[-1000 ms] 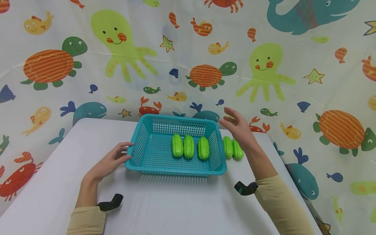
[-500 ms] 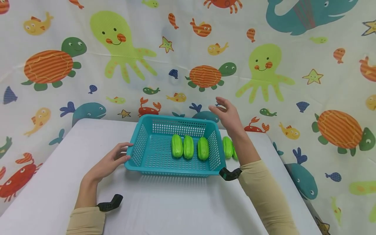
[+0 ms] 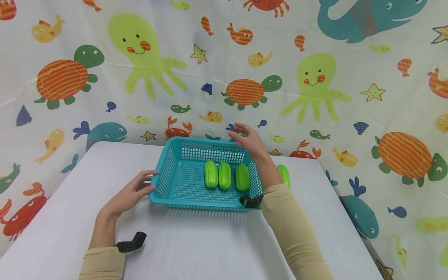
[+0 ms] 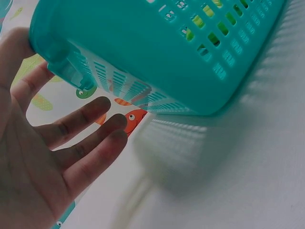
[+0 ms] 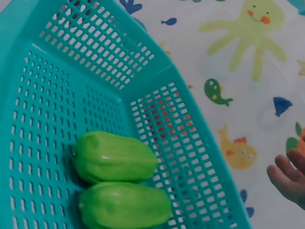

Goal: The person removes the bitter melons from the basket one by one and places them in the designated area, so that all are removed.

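A teal plastic basket (image 3: 210, 203) with perforated walls stands on the white table. Three plump, ridged green vegetables (image 3: 224, 175) lie side by side in its right half; two of these vegetables (image 5: 124, 205) show in the right wrist view. My left hand (image 3: 129, 194) touches the basket's left rim. In the left wrist view, its thumb and one finger meet the rim, and the other fingers (image 4: 95, 157) extend loosely, free of it. Over the basket's back right corner hovers my right hand (image 3: 252, 144), fingers loosely bent and holding nothing. My right forearm covers part of the basket's right wall.
Right of the basket, another green vegetable (image 3: 284, 175) lies on the table (image 3: 196, 245), partly behind my right arm. A white curtain (image 3: 217, 54) printed with sea animals hangs behind the table.
My right hand has moved left, from beyond the basket's right side to over its back right corner. The arm now hides one vegetable on the table. My left hand and the basket stay put.
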Demonstrator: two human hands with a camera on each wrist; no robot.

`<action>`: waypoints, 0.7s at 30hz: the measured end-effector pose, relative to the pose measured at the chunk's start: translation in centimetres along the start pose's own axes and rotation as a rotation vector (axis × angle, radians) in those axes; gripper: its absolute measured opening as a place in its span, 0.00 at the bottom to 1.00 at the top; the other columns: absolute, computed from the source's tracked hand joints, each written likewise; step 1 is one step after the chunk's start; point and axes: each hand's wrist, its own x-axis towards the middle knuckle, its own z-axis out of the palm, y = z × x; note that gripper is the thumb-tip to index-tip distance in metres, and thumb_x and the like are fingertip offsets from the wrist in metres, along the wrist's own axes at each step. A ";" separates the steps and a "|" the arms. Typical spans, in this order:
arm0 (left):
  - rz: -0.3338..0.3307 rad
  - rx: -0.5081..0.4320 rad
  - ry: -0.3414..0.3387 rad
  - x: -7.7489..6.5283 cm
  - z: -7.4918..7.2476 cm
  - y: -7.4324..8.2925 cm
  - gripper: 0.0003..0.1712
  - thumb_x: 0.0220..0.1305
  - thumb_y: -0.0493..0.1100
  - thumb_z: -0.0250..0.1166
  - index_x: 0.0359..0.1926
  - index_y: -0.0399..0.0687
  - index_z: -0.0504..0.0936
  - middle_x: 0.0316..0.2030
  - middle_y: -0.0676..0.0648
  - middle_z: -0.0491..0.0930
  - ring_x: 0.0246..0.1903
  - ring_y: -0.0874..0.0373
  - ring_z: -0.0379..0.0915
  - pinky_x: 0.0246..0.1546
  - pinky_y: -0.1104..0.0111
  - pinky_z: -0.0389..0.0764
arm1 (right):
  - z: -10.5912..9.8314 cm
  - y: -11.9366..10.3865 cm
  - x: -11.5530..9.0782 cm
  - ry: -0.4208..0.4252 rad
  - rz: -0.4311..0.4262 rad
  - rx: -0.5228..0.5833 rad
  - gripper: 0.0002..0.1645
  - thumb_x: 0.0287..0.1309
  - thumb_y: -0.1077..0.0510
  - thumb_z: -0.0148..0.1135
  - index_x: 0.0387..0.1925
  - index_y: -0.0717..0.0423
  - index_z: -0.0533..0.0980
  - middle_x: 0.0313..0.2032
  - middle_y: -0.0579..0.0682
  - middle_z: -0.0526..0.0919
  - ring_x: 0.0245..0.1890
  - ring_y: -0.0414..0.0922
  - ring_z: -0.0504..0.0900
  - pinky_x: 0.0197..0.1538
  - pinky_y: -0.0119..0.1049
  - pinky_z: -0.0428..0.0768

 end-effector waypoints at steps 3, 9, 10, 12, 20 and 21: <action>0.007 -0.001 0.002 0.0 0.0 -0.1 0.35 0.71 0.54 0.57 0.73 0.56 0.55 0.69 0.30 0.56 0.66 0.29 0.55 0.58 0.34 0.64 | 0.9 0.7 0.4 -0.009 0.033 -0.027 0.36 0.60 0.47 0.67 0.67 0.51 0.67 0.65 0.52 0.69 0.63 0.49 0.71 0.63 0.49 0.72; 0.005 -0.009 0.000 0.0 0.1 -0.1 0.35 0.71 0.54 0.57 0.73 0.56 0.55 0.69 0.31 0.56 0.66 0.30 0.55 0.58 0.34 0.64 | 2.3 1.8 0.9 -0.040 0.076 -0.089 0.38 0.59 0.45 0.68 0.68 0.51 0.66 0.65 0.53 0.69 0.63 0.49 0.72 0.60 0.48 0.76; 0.003 -0.009 -0.001 0.0 0.1 -0.1 0.35 0.71 0.54 0.57 0.73 0.56 0.55 0.69 0.31 0.56 0.66 0.30 0.55 0.58 0.34 0.64 | 2.4 2.0 1.0 -0.044 0.082 -0.095 0.39 0.59 0.45 0.68 0.68 0.51 0.66 0.65 0.53 0.69 0.62 0.50 0.72 0.60 0.48 0.75; 0.002 -0.010 -0.004 0.1 0.1 -0.1 0.35 0.71 0.54 0.57 0.73 0.56 0.56 0.69 0.31 0.56 0.66 0.30 0.55 0.58 0.34 0.64 | 2.7 2.3 1.1 -0.057 0.087 -0.120 0.39 0.59 0.45 0.68 0.68 0.51 0.66 0.65 0.54 0.69 0.62 0.51 0.73 0.60 0.48 0.76; -0.002 -0.007 -0.004 0.2 0.0 -0.2 0.35 0.71 0.55 0.57 0.73 0.55 0.56 0.69 0.31 0.56 0.67 0.29 0.54 0.58 0.33 0.64 | 3.6 3.1 1.4 -0.122 0.105 -0.219 0.40 0.56 0.44 0.70 0.68 0.47 0.66 0.64 0.53 0.70 0.61 0.51 0.73 0.61 0.50 0.75; -0.006 -0.007 -0.003 0.2 0.0 -0.2 0.35 0.71 0.56 0.57 0.73 0.55 0.56 0.69 0.31 0.56 0.67 0.29 0.54 0.58 0.33 0.63 | 3.7 3.2 1.5 -0.127 0.114 -0.227 0.41 0.56 0.44 0.70 0.68 0.46 0.66 0.64 0.52 0.70 0.61 0.51 0.73 0.61 0.49 0.75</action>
